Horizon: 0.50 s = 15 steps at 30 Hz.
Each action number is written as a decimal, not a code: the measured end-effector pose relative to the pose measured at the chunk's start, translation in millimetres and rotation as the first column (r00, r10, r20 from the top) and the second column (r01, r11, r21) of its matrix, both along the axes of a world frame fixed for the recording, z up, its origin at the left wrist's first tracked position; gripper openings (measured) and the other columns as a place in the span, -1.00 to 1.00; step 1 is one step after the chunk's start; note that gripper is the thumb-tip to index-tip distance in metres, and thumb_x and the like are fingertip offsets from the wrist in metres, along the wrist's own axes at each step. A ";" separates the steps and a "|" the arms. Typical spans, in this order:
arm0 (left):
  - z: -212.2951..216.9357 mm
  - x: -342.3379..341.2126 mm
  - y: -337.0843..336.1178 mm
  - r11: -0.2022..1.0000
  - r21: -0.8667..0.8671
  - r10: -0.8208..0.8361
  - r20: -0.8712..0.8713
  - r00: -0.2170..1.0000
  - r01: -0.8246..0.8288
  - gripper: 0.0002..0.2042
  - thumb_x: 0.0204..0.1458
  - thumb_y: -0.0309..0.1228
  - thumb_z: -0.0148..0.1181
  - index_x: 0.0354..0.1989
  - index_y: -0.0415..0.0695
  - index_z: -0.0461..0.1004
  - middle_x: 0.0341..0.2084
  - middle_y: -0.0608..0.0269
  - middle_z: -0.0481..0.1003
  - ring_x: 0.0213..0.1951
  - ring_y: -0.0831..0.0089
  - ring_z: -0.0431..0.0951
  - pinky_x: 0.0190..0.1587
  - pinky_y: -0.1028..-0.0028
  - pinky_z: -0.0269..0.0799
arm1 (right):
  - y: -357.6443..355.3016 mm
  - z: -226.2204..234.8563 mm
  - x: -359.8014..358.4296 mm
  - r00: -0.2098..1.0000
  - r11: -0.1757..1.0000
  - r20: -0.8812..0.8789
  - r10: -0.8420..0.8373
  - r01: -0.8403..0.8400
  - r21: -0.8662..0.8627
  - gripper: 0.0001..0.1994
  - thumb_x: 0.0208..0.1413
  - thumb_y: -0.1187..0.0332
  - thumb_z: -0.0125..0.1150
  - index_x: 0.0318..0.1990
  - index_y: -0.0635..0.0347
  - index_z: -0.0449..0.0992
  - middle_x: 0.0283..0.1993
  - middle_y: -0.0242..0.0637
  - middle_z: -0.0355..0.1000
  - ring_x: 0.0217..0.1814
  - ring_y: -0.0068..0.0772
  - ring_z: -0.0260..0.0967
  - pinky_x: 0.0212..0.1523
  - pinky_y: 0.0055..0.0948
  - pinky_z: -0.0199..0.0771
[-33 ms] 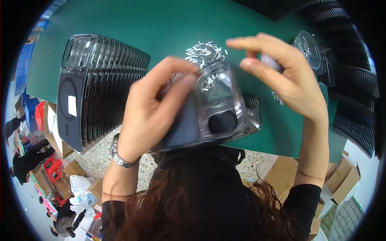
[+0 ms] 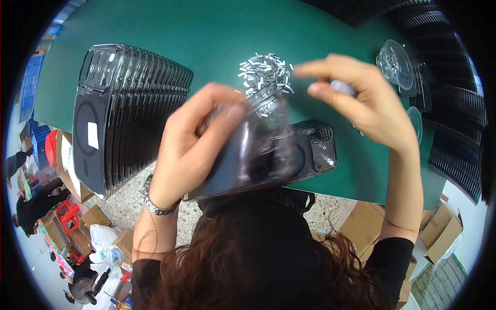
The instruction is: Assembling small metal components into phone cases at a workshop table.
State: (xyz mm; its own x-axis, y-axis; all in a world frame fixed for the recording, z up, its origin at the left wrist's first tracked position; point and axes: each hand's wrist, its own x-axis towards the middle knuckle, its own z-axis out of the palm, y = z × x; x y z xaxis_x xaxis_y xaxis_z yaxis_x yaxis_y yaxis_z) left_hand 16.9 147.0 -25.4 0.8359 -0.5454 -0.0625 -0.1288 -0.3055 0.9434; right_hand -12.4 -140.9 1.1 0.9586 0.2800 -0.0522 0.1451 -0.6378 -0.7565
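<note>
My left hand (image 2: 194,150) grips a clear phone case (image 2: 258,150), tilted and blurred, just above the near edge of the green table (image 2: 206,31). Under it lies a short stack of dark-backed cases (image 2: 315,150). My right hand (image 2: 361,103) hovers to the right of the held case, thumb and forefinger pinched on a small pale piece (image 2: 343,85). A loose pile of small silver metal pieces (image 2: 266,70) lies on the table just beyond both hands.
A long row of clear cases (image 2: 134,113) stands on edge at the left. Clear round dishes (image 2: 395,64) and stacked black trays (image 2: 454,129) fill the right side. Cardboard boxes (image 2: 361,222) sit on the floor below. A person (image 2: 36,204) is at the far left.
The held case has tipped up from lying nearly flat over the short stack and is now blurred. My right hand has stayed almost in place.
</note>
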 end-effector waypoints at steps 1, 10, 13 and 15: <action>-10.3 -6.8 13.2 0.982 -0.188 -0.030 -0.195 0.980 -0.008 -0.88 0.40 -0.46 0.16 -0.01 -0.20 0.55 -0.24 0.32 0.62 -0.28 0.61 0.58 -0.19 0.55 0.50 | -1.8 -20.0 3.1 0.991 0.993 0.062 0.117 -0.118 0.008 -0.73 0.27 0.48 0.26 0.08 0.23 0.69 -0.21 -0.20 0.61 -0.11 -0.22 0.58 -0.05 -0.31 0.53; -54.6 -29.6 41.1 0.908 -0.321 0.016 -0.615 0.788 -0.270 -0.83 0.49 -0.40 0.04 0.07 -0.21 0.47 -0.36 0.42 0.53 -0.44 0.80 0.45 -0.42 0.69 0.35 | 4.7 -41.7 16.2 0.887 0.903 -0.332 0.322 -0.394 -0.174 -0.66 0.24 0.55 0.12 0.11 0.20 0.67 0.05 -0.08 0.66 0.11 0.06 0.59 0.16 -0.08 0.57; -61.9 -31.0 40.2 0.936 -0.255 0.049 -0.587 0.808 -0.242 -0.86 0.47 -0.40 0.10 0.02 -0.20 0.49 -0.31 0.51 0.54 -0.36 0.87 0.44 -0.32 0.73 0.33 | 5.3 -47.8 17.8 0.921 0.935 -0.270 0.283 -0.327 -0.136 -0.67 0.25 0.52 0.12 0.11 0.24 0.66 0.08 -0.03 0.65 0.13 0.08 0.59 0.22 -0.10 0.56; -64.1 -31.0 39.5 0.945 -0.233 0.066 -0.550 0.833 -0.229 -0.86 0.47 -0.40 0.11 0.02 -0.20 0.49 -0.31 0.51 0.54 -0.36 0.86 0.44 -0.32 0.73 0.34 | 2.6 -48.1 16.9 0.935 0.947 -0.239 0.264 -0.298 -0.119 -0.69 0.28 0.48 0.12 0.10 0.19 0.67 0.07 -0.03 0.65 0.14 0.10 0.58 0.21 -0.06 0.54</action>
State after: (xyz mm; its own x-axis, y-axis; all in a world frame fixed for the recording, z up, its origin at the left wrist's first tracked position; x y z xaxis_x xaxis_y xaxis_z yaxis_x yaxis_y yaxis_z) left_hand -14.1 186.5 -89.4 0.7896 -0.4801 -0.3822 0.4381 0.0050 0.8989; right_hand 4.5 -138.4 -47.0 0.8023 0.5084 -0.3127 0.1777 -0.7036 -0.6880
